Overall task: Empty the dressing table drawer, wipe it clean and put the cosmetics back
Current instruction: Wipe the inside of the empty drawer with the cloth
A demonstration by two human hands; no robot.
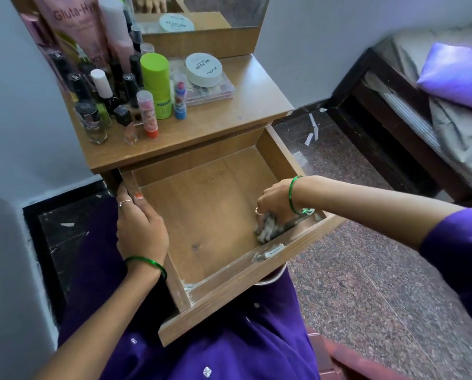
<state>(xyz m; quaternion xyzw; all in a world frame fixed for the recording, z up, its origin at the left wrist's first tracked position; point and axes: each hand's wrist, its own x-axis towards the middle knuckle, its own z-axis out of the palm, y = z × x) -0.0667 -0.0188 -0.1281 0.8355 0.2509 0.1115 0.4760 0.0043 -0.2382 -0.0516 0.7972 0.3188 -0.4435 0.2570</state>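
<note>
The wooden drawer [202, 204] is pulled out of the dressing table and holds no cosmetics. My left hand [140, 226] grips its left wall, thumb inside. My right hand [274, 205] holds a crumpled grey-white cloth [267, 229] pressed into the drawer's front right corner. The cosmetics stand on the tabletop [251, 105]: several nail polish bottles [92, 122], a green tube [156, 83], two lip balm sticks [147, 113], a round white jar [203, 69] on a clear case.
A mirror [202, 12] stands at the back of the table. Tall pink bottles [92, 28] crowd the back left. A bed [435, 105] with a purple pillow lies to the right across a speckled floor. White walls close in on the left.
</note>
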